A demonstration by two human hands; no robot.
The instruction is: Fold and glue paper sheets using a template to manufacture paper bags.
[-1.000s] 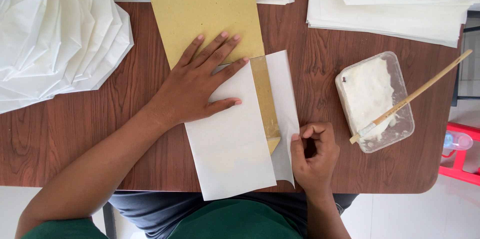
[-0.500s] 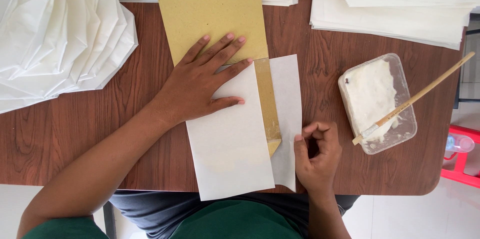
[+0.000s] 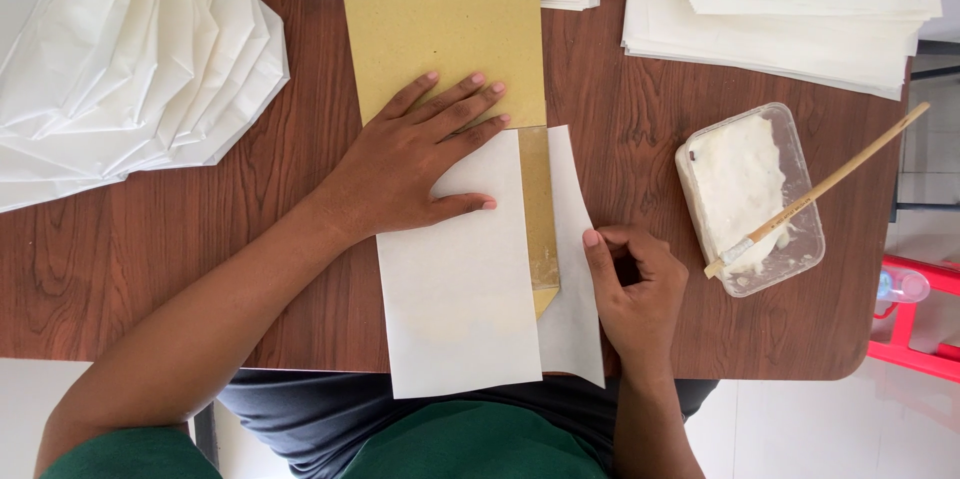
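My left hand [image 3: 420,164] lies flat with fingers spread, pressing on a tan cardboard template [image 3: 440,29] and on the folded white paper sheet [image 3: 460,279] laid over its lower part. A narrow strip of the cardboard shows between the folded paper and the unfolded right flap [image 3: 572,279]. My right hand [image 3: 635,294] rests at that flap's right edge, fingers curled, index fingertip touching the paper edge. It holds nothing that I can see.
A clear plastic tub of white paste [image 3: 750,197] stands at the right with a wooden brush [image 3: 820,189] leaning in it. Stacks of white paper [image 3: 790,9] lie at the back right, folded white bags [image 3: 120,69] at the left. A red stool [image 3: 915,314] stands beyond the table's right edge.
My right hand has shifted slightly up along the flap's right edge. My left hand stays pressed in place.
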